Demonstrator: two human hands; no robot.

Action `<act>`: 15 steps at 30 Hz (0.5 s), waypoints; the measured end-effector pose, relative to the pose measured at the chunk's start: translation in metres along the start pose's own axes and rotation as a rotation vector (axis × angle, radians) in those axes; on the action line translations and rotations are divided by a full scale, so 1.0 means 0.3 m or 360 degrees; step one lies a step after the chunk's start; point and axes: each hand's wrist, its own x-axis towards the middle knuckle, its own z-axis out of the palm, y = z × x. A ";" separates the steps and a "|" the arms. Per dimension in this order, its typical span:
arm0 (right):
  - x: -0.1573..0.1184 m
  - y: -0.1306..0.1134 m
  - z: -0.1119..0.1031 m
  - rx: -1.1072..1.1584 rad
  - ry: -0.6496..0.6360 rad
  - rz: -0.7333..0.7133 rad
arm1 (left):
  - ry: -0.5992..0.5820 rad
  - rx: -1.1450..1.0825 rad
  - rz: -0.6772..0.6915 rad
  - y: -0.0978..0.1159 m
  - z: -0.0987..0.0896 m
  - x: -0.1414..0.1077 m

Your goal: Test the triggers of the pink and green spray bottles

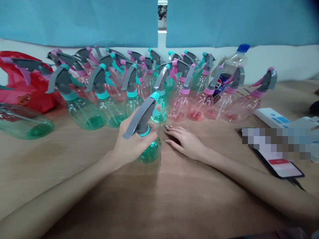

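My left hand (133, 139) is wrapped round the neck of a green spray bottle (149, 152), which stands on the wooden table (159, 199) with its grey and turquoise trigger head above the hand. My right hand (185, 141) rests on the table just right of that bottle, fingers loosely spread and holding nothing. Behind both hands stand green spray bottles with turquoise collars, one of them (159, 111) close behind the held one. Pink spray bottles (180, 106) with pink collars stand to the right of it.
Several more spray bottles fill the rows behind. A green bottle (27, 122) and a red bag (37, 89) are at the left. On the right are a phone (281, 166), a white power strip (271, 118) and a drink bottle with a blue cap (243, 48). Blue cloth (79, 23) hangs at the back.
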 end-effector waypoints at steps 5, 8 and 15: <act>-0.001 -0.002 -0.003 0.0004 -0.0011 0.0003 | -0.0042 -0.0074 0.0002 -0.016 0.003 0.001; -0.001 -0.004 -0.004 0.0015 -0.0003 0.0004 | -0.0040 -0.0112 0.0042 -0.024 0.006 0.003; -0.001 -0.004 -0.004 0.0022 0.0002 0.0000 | -0.0002 -0.0132 0.0064 -0.018 0.007 0.004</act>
